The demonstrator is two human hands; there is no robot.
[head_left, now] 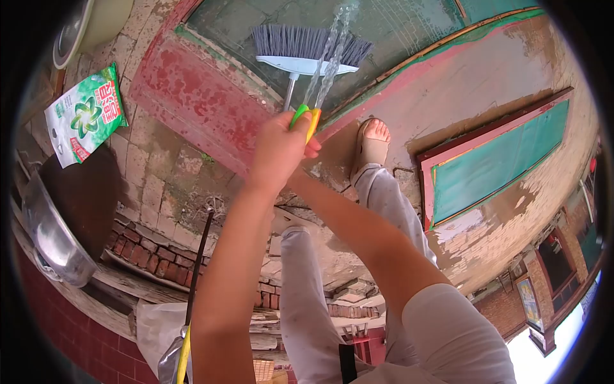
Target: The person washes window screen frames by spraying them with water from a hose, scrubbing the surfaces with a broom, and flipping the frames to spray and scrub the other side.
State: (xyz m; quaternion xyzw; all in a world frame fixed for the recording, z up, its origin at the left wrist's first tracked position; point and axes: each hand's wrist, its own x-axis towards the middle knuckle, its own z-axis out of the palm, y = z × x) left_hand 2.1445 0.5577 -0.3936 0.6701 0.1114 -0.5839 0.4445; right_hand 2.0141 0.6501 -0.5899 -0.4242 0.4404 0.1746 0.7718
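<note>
My left hand [281, 148] is closed around the end of a green-and-yellow hose [312, 123], with its thumb pressed on the top. Two streams of water [328, 61] run from the hose onto a green screen panel [217, 29] in a worn red frame. A broom [307, 63] with grey bristles and a light blue head rests on the panel, its metal handle passing behind my left hand. My right forearm [358, 224] crosses behind my left wrist. My right hand [295, 181] is almost wholly hidden there, so its grip does not show.
A second red-framed green panel [502, 160] lies on the wet ground at right. At left are a green-and-white detergent bag [86, 115], a metal basin [61, 233] and part of a pale tub [96, 25]. A dark rod [199, 262] stands beside my left forearm.
</note>
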